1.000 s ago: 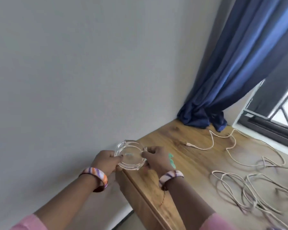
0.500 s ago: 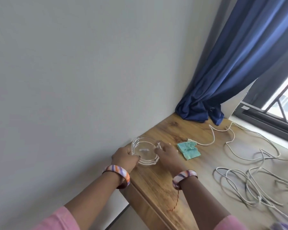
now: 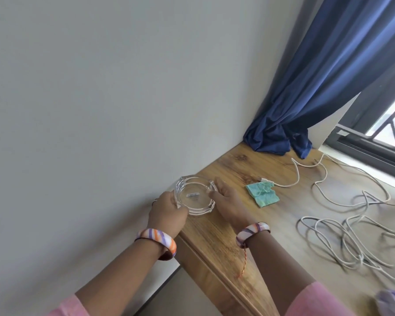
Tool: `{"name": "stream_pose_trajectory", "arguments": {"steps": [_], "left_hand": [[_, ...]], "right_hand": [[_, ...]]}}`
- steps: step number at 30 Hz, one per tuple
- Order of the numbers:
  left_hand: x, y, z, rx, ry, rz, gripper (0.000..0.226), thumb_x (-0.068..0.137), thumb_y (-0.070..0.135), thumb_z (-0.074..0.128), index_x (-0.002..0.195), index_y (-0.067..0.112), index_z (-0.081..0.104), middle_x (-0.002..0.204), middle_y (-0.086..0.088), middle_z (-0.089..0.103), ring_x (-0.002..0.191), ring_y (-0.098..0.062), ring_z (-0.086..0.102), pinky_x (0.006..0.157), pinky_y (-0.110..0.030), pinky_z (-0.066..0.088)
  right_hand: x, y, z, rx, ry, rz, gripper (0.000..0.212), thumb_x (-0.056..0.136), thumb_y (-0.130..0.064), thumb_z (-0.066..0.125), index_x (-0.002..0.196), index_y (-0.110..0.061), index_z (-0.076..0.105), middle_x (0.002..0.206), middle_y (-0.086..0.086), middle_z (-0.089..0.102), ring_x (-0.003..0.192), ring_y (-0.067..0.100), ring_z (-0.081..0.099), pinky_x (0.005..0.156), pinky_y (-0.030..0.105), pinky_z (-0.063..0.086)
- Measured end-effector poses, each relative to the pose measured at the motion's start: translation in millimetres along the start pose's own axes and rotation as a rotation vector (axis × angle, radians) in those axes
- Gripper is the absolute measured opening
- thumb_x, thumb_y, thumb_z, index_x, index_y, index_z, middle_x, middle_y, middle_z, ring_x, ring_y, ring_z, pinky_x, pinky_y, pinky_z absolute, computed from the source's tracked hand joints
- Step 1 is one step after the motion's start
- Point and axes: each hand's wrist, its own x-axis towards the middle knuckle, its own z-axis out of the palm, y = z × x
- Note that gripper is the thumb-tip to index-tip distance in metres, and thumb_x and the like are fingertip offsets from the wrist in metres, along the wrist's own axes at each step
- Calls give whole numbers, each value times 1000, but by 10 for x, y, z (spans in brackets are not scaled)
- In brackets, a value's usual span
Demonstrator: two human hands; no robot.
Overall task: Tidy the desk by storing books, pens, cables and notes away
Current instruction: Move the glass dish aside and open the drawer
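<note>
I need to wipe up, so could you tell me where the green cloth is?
In the head view the green cloth lies on the desk, right of the glass ashtray, touching the cable plug.

The ashtray [image 3: 194, 196] is clear glass with a small white label at its centre. At its 3 o'clock lies a crumpled teal cloth [image 3: 263, 194]. The cables [image 3: 342, 226] are off-white. The desk [image 3: 271, 229] is warm brown woodgrain. The curtain [image 3: 324, 87] at 1 o'clock is deep blue, the wall [image 3: 100, 99] pale grey. Both bangles [image 3: 156, 239] carry orange, purple and white stripes; the sleeves [image 3: 317, 301] are pink.
</note>
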Motion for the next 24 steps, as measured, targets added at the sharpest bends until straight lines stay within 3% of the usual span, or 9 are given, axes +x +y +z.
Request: {"name": "stream_pose_trajectory", "arguments": {"steps": [3, 6, 9, 11, 13, 17, 19, 22, 24], "left_hand": [[-210, -76, 120, 157, 203, 229, 48, 77, 3, 55, 124, 10, 49, 124, -12, 49, 118, -32, 43, 99, -37, 36], [-359, -192, 292, 368, 315, 695, 56, 70, 14, 54, 125, 14, 46, 128, -12, 50, 116, -32, 49, 96, -41, 39], [-478, -188, 451, 464, 103, 998, 44, 73, 21, 46, 117, 20, 50, 121, -4, 57, 113, -21, 50, 95, -33, 36], [-559, -149, 583, 497, -42, 1088, 40, 71, 19, 44, 110, 21, 52, 111, -1, 64, 102, -17, 58, 92, -30, 38], [-623, -103, 711, 509, -180, 1101, 36, 69, 22, 44, 105, 22, 52, 105, 2, 65, 93, -15, 62, 84, -29, 48], [-728, 2, 1001, 497, -439, 1182, 31, 69, 26, 44, 99, 23, 49, 102, 2, 62, 82, -18, 64, 63, -27, 56], [-767, 80, 1158, 516, -545, 1244, 28, 70, 27, 44, 96, 23, 53, 98, 2, 63, 78, -19, 64, 61, -26, 54], [-802, 211, 1360, 577, -622, 1361, 22, 70, 28, 47, 85, 22, 63, 88, 6, 65, 73, -14, 64, 64, -15, 41], [-839, 272, 1501, 641, -624, 1427, 21, 68, 33, 47, 79, 27, 64, 83, 11, 65, 69, -7, 64, 67, -13, 39]], "right_hand": [[-184, 0, -48, 75, 39, 41, 47, 94, -15, 48, 138, -4, 39, 137, 12, 48, 128, 31, 43, 100, 41, 40], [-431, 131, -93, 20, 76, -18, 50, 90, -23, 51, 138, -13, 42, 131, -6, 52, 122, 13, 50, 101, 32, 41], [-731, 310, -176, -106, 122, -111, 29, 87, -12, 52, 112, -23, 62, 97, -20, 66, 90, -1, 61, 82, 24, 49], [-960, 405, -279, -205, 155, -157, 35, 86, -4, 52, 100, -33, 65, 85, -34, 64, 87, -6, 62, 76, 14, 49], [-1146, 492, -400, -268, 207, -167, 34, 84, -2, 52, 102, -27, 67, 83, -40, 61, 89, -12, 59, 76, 8, 45], [-1481, 704, -668, -337, 293, -150, 36, 73, -3, 42, 95, -16, 67, 97, -13, 66, 94, -1, 60, 82, 16, 45], [-1677, 779, -776, -389, 319, -132, 38, 70, -3, 39, 94, -16, 67, 102, -10, 64, 99, 3, 58, 85, 19, 44], [-1964, 939, -902, -496, 364, -86, 50, 75, -17, 29, 111, -18, 64, 122, -6, 59, 118, 8, 52, 100, 27, 42], [-2170, 1082, -994, -626, 377, -35, 56, 79, -15, 26, 126, -17, 56, 137, -4, 51, 132, 10, 40, 109, 30, 34]]}}
